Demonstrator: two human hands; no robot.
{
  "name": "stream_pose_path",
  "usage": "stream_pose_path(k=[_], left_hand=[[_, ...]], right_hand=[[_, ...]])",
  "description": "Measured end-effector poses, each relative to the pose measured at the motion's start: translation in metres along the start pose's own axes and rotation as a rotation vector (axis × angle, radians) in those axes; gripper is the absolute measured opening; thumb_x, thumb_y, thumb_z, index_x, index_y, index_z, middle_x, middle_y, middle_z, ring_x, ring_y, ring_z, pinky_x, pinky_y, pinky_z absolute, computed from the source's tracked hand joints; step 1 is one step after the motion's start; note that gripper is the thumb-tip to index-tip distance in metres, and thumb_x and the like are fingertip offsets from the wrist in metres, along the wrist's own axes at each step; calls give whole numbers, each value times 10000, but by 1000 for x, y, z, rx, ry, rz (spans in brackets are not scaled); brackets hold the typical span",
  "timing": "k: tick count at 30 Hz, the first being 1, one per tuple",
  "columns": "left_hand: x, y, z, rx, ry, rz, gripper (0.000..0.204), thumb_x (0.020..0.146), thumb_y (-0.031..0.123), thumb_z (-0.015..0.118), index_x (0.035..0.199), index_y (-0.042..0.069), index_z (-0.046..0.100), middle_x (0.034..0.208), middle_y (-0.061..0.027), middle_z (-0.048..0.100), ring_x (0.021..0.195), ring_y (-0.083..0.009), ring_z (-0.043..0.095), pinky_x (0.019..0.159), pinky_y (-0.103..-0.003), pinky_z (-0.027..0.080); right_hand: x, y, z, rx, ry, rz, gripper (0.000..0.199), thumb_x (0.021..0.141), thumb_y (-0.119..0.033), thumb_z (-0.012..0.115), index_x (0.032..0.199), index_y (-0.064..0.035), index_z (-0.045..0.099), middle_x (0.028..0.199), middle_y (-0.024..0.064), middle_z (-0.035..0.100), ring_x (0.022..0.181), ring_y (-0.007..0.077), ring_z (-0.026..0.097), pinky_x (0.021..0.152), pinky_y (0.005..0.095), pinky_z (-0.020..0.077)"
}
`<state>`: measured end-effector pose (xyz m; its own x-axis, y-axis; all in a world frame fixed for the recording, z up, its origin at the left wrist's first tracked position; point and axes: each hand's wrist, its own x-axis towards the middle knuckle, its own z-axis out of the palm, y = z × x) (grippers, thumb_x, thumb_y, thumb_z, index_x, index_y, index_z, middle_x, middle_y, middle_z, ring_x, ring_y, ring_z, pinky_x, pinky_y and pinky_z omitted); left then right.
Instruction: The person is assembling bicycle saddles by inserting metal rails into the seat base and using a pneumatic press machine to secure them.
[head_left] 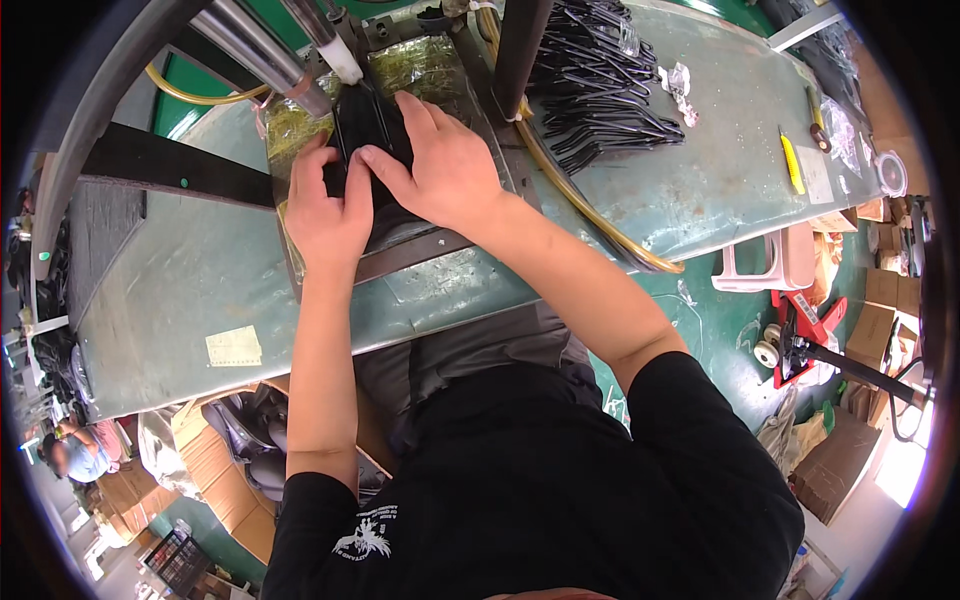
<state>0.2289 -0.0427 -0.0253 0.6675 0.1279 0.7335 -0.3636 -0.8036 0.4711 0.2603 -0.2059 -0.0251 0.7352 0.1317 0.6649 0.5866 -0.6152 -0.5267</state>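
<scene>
A long, smooth black part (376, 112) lies on the machine's base plate (432, 72), which is covered with crinkled yellowish film. On its left side my left hand (328, 205) rests with curled fingers, the thumb along the middle. My right hand (445, 165) holds the right side, fingers reaching forward and thumb close to the left one. Both hands hide much of the part, so its full shape cannot be told. Just beyond my fingers, a metal rod with a white tip (343, 64) comes down at the part's far end. A thicker steel cylinder (262, 55) slants down beside it.
Dark machine posts (524, 55) frame the work area, and a brownish hose (572, 192) runs along the right. Several thin bent black pieces (600, 90) are piled beyond. A yellow cutter knife (791, 160) lies farther right. An open carton (225, 480) stands below the table.
</scene>
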Motion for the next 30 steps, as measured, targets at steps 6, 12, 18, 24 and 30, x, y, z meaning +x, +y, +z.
stream_pose_path(k=[6, 12, 18, 24, 30], left_hand=[[-1, 2, -12, 195, -100, -173, 447, 861, 277, 804, 1212, 34, 670, 1124, -187, 744, 1005, -417, 715, 933, -437, 566], [10, -12, -55, -178, -340, -520, 508, 825, 136, 693, 1298, -48, 668, 1063, -150, 766, 968, -283, 740, 894, -358, 570], [-3, 73, -96, -1122, -738, -964, 505, 1019, 274, 660, 1352, -106, 630, 1172, -143, 758, 1065, -166, 705, 930, -271, 542], [-58, 31, -161, -879, -434, -760, 449, 1086, 279, 579, 1327, -98, 613, 1162, -268, 749, 903, -292, 775, 754, -361, 627], [-78, -27, -215, -605, -114, -906, 347, 1117, 185, 522, 1308, -89, 617, 1129, -241, 749, 917, -251, 755, 797, -334, 612]], right_hand=[[2, -5, -13, 130, -108, 124, 819, 943, -498, 715, 1381, 164, 514, 1141, 362, 692, 955, 494, 724, 801, 487, 611], [8, -9, -70, 578, -365, 282, 525, 981, -200, 619, 1472, -22, 559, 1225, 222, 716, 1136, 409, 690, 1066, 458, 518], [-50, 24, -129, 66, -247, -190, 686, 823, -89, 713, 1485, -68, 533, 1234, 153, 691, 1092, 384, 670, 1007, 471, 525], [-75, 44, -186, 141, -35, 624, 568, 789, -43, 764, 1306, 30, 542, 1023, 103, 711, 935, 182, 696, 866, 379, 564], [85, 206, -241, 715, 547, 860, 658, 964, -441, 773, 1227, 123, 557, 1092, 220, 680, 868, 339, 763, 720, 383, 639]])
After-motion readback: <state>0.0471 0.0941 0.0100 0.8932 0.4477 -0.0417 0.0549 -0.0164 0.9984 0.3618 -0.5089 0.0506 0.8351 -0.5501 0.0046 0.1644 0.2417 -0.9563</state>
